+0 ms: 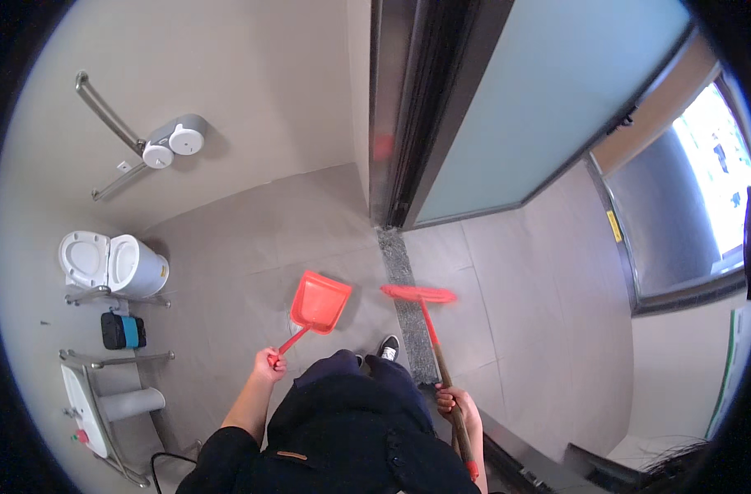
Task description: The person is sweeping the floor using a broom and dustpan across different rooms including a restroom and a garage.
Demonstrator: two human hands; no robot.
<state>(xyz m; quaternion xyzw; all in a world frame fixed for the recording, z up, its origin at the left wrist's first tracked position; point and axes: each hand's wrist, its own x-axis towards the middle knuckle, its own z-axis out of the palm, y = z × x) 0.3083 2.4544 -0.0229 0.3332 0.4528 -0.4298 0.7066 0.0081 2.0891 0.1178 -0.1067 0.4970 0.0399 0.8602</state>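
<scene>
Left hand (271,364) is gripping the red dustpan (320,303) left of the speckled floor strip (417,333), right hand (458,403) is clutching the broom (441,362) with its head spanning that strip, so I'm kinda thinking a low swing could be snagging there.

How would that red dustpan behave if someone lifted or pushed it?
The red dustpan is probably light and fairly stiff: the left hand alone holds it by its handle, with no visible sag. Its broad, squarish shape suggests it would likely slide rather than roll.
</scene>
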